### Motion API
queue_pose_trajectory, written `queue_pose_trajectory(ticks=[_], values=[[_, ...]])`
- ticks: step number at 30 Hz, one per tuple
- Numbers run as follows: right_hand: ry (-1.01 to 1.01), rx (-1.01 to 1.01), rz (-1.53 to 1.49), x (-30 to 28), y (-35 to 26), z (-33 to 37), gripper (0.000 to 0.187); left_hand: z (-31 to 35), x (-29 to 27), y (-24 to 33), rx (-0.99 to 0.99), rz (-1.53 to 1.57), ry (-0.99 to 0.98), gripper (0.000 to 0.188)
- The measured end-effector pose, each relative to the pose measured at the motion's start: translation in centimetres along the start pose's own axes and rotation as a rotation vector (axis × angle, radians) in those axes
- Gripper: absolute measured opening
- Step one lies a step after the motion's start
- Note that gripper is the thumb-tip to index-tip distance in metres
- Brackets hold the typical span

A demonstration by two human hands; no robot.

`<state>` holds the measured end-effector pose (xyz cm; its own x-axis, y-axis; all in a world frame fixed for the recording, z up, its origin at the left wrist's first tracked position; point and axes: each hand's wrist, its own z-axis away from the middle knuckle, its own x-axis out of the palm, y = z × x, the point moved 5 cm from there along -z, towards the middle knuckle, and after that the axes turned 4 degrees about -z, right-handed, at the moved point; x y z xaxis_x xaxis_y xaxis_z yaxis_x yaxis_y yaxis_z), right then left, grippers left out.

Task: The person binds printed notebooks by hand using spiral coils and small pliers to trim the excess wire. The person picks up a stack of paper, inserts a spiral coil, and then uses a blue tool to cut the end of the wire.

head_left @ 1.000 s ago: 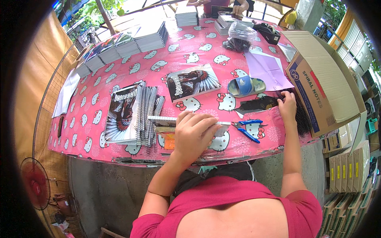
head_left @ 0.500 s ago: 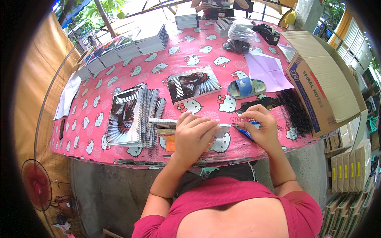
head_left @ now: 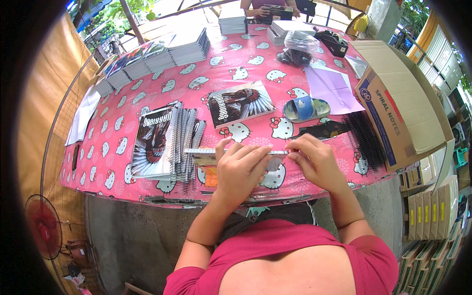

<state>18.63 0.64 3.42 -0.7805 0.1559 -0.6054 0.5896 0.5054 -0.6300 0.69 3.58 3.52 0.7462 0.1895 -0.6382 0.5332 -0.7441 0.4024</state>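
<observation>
Between my hands a notebook (head_left: 206, 160) stands on its long edge, its white bound edge upward and an orange patch low on its side. My left hand (head_left: 241, 167) is closed over the middle, fingers across the top. My right hand (head_left: 317, 162) pinches the right end of the bound edge; its fingers hide any coil tip there. Left of them lies a stack of spiral notebooks (head_left: 155, 142) with dark covers showing a feathered headdress. A matching notebook (head_left: 241, 103) rests beyond my hands. Black spiral coils (head_left: 366, 140) are bundled at the right.
A blue slipper (head_left: 306, 108), purple paper (head_left: 334, 88) and a dark strip (head_left: 322, 130) lie beyond my right hand. An open cardboard box (head_left: 381, 115) stands at the right edge. More notebook stacks (head_left: 189, 49) line the far left. Across the table is another person (head_left: 270, 7).
My right hand has moved slightly left onto the notebook's end. The reddish coil and the blue-handled tool seen by its fingers no longer show. My left hand stays put.
</observation>
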Motion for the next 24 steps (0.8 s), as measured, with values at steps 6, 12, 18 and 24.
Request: queue_pose_trajectory(ticks=[6, 12, 18, 24], values=[[-0.002, 0.002, 0.116, 0.4, -1.4, -0.4, 0.02, 0.0, 0.1, -0.2, 0.007, -0.046, 0.05, 0.021], [-0.095, -0.032, 0.121, 1.0, -0.9, -1.0, 0.02, 0.2, -0.2, -0.3, 0.053, -0.045, 0.064, 0.018], [0.005, 0.17, 0.557, -5.6, 18.0, -3.8, 0.043, 0.5, 0.0, 0.0, 0.059, -0.009, 0.086, 0.024], [0.022, 0.509, 0.273, -4.6, 20.0, -3.5, 0.043, 0.5, -0.5, -0.3, 0.029, -0.023, 0.12, 0.03]])
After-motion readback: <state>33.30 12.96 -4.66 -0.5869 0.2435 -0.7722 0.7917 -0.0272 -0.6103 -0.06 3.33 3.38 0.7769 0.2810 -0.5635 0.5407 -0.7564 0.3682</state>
